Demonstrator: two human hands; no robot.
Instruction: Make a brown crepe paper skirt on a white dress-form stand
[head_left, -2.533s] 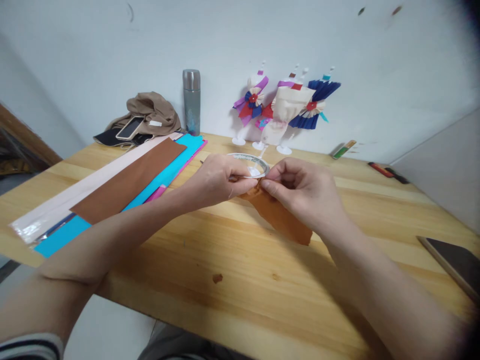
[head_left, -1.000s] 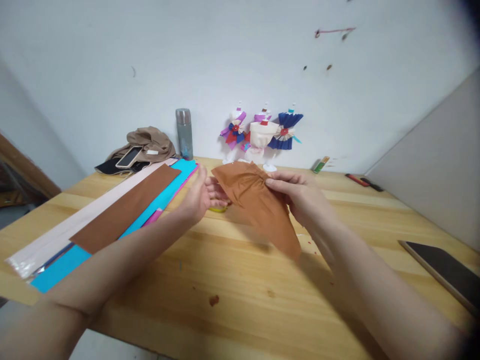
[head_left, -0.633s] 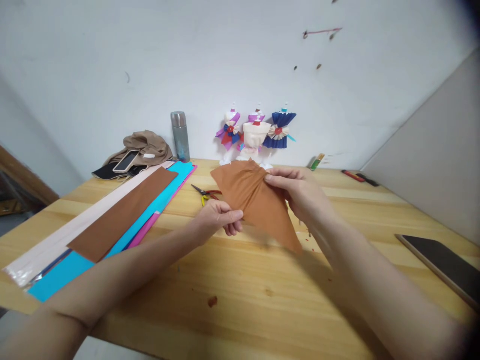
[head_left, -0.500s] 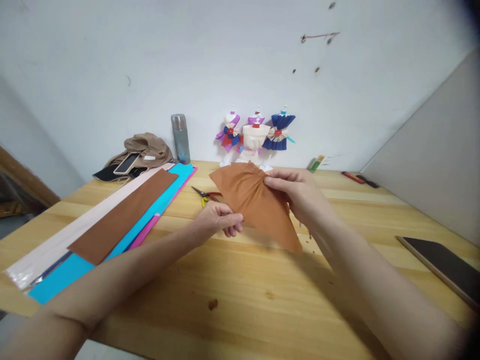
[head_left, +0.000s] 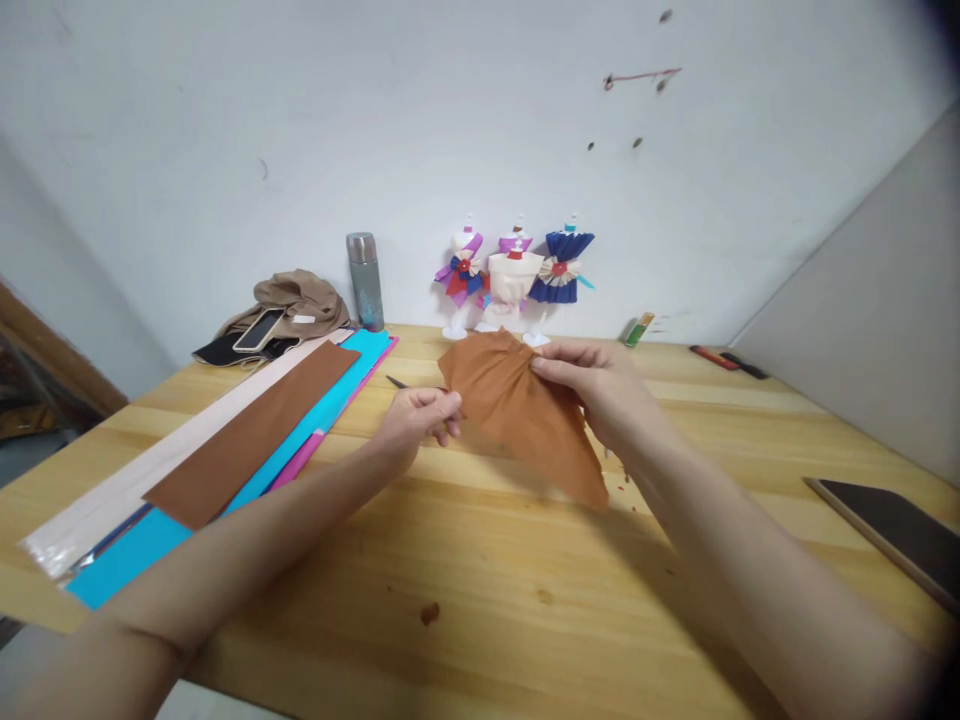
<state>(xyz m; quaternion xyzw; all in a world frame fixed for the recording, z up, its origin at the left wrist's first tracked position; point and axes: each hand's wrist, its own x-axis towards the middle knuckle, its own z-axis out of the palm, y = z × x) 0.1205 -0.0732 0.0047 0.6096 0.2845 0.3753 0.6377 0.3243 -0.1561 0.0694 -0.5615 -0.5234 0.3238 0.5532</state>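
A sheet of brown crepe paper [head_left: 517,410] is raised above the wooden table, gathered into folds near its top and flaring out below. My right hand [head_left: 592,380] pinches those folds between thumb and fingers at the upper right. At the sheet's left edge is my left hand [head_left: 424,415], thumb and fingers closed on the margin. Just behind the left hand, a dark tip of the scissors [head_left: 397,382] shows; the hand hides their handles.
Folded crepe paper in brown [head_left: 262,430], blue [head_left: 127,565] and pink lies left. Behind are a flask [head_left: 365,285], a cap [head_left: 300,300] with a phone [head_left: 259,330], and several small dressed mannequins [head_left: 562,265]. A dark tablet-like slab [head_left: 892,530] lies right; paper scraps [head_left: 430,613] dot the table [head_left: 480,660].
My left hand has moved up and left along the brown crepe paper's edge, covering the scissors' handles. The sheet's left corner has shifted inward; my right hand keeps its pinch.
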